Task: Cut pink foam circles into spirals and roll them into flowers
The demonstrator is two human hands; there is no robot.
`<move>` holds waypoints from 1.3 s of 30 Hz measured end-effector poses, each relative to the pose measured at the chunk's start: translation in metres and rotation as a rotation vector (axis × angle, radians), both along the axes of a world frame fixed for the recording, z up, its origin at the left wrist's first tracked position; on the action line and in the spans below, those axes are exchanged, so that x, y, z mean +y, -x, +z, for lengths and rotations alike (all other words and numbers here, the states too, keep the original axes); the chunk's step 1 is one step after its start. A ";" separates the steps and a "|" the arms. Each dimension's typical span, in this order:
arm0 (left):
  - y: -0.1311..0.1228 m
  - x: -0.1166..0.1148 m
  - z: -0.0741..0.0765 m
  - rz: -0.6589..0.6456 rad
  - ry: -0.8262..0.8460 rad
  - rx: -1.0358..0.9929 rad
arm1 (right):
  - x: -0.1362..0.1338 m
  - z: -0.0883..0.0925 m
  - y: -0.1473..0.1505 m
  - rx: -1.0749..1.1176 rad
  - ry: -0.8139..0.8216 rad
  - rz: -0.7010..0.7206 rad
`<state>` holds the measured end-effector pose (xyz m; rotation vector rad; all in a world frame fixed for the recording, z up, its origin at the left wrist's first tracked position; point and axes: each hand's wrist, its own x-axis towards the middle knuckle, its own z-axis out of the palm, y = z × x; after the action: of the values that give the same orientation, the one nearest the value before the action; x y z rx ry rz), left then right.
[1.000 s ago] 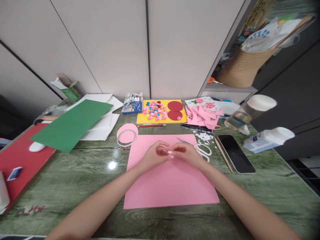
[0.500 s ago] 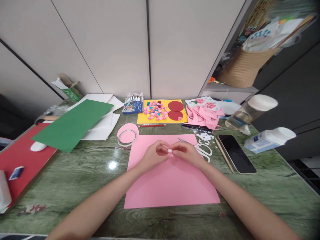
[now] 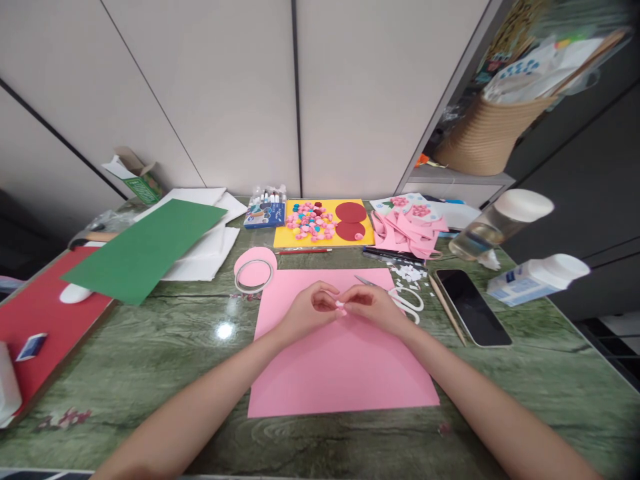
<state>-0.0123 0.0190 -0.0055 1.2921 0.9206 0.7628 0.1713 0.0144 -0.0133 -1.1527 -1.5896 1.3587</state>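
My left hand (image 3: 311, 311) and right hand (image 3: 373, 308) are close together, each with its thumb and fingers pinched on the same small pink bit (image 3: 341, 306). It is up between my fingertips, over the pink sheet (image 3: 345, 377). It has a pale spot on it, but I can't tell what that is, as my fingers hide a lot.

I think it could slip out, because it is so tiny and only my tips have it. If it fell on the sheet, it might be hard to spot, pink on pink. If I pinch too hard, I might squash it.

The scissors (image 3: 410, 305) are just beside my right hand, with the tip over the sheet. If my hand swung that way, I could bump them or get poked. The white bits (image 3: 410, 273) behind them look light, so a quick sleeve or puff could scatter them.
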 end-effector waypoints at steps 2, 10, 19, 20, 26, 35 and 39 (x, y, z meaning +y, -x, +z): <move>0.000 0.000 0.000 0.002 0.000 0.003 | -0.001 0.001 0.001 -0.017 -0.005 -0.010; 0.000 0.001 -0.002 -0.022 0.035 -0.024 | -0.001 0.001 0.000 0.001 0.019 -0.002; 0.000 0.000 -0.002 -0.025 0.034 -0.013 | 0.001 0.000 -0.001 -0.027 0.035 0.008; 0.000 0.000 -0.001 -0.023 0.034 -0.013 | 0.001 -0.001 -0.001 -0.027 0.034 0.008; 0.000 0.001 0.000 -0.027 0.030 -0.007 | 0.002 -0.006 -0.003 -0.051 -0.009 0.017; -0.001 0.000 -0.001 -0.014 -0.040 0.034 | 0.001 -0.001 -0.002 -0.045 0.014 0.009; 0.000 -0.001 -0.006 0.005 -0.096 0.027 | 0.001 0.003 -0.001 0.033 0.020 0.045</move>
<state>-0.0121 0.0184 -0.0112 1.3871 0.9185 0.8031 0.1726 0.0149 -0.0104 -1.1065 -1.5901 1.4189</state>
